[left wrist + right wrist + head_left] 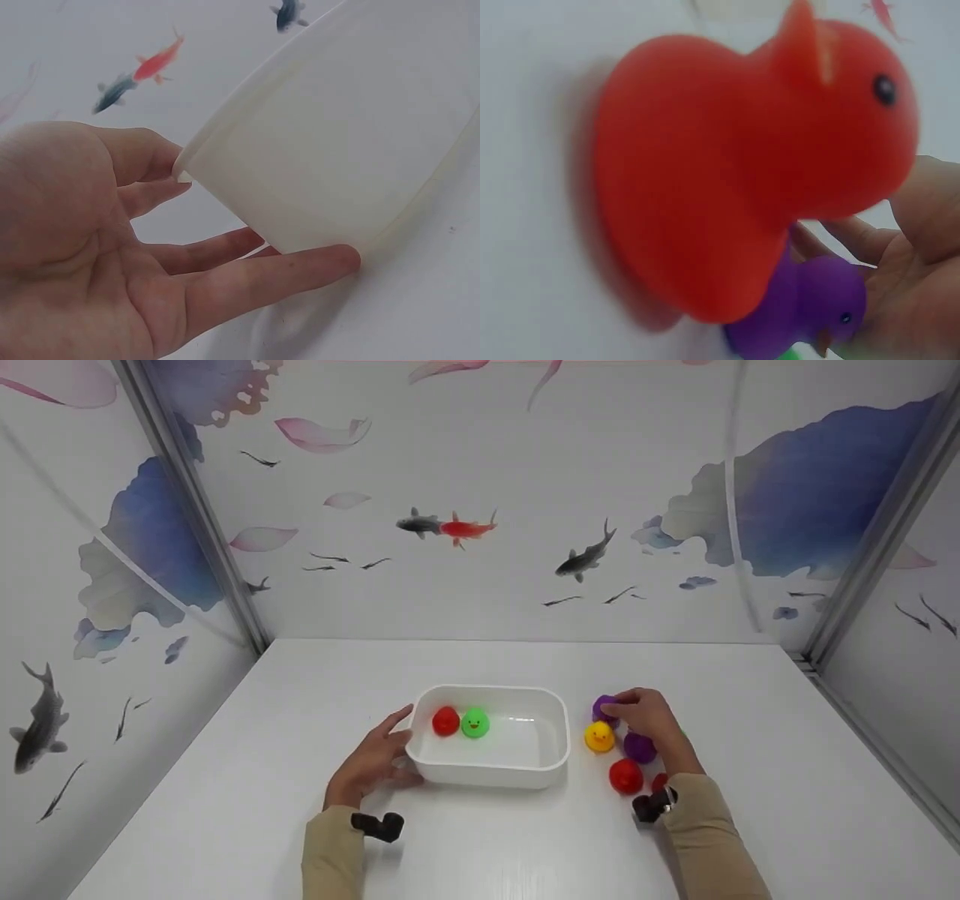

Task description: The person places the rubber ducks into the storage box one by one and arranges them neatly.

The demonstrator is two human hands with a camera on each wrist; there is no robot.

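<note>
A white rectangular box [487, 776] holds a red toy duck [445, 721] and a green toy duck [475, 723] toward its left end. My left hand [373, 761] touches that end; the left wrist view shows its fairly straight fingers [270, 281] against the wall and rim. To the right of the box, my right hand [646, 716] pinches a purple toy duck [604, 708]. Beneath and beside this hand sit a yellow duck [599, 737] and another purple duck [640, 748]. In the right wrist view a red duck [705, 165] hides most of the right fingers.
Nearer me on the right are a red duck [626, 777] and another red one [659, 782], partly covered by the wrist camera. A bit of green shows behind the right wrist. Printed walls [487, 607] enclose the white table [480, 840] at the back and sides.
</note>
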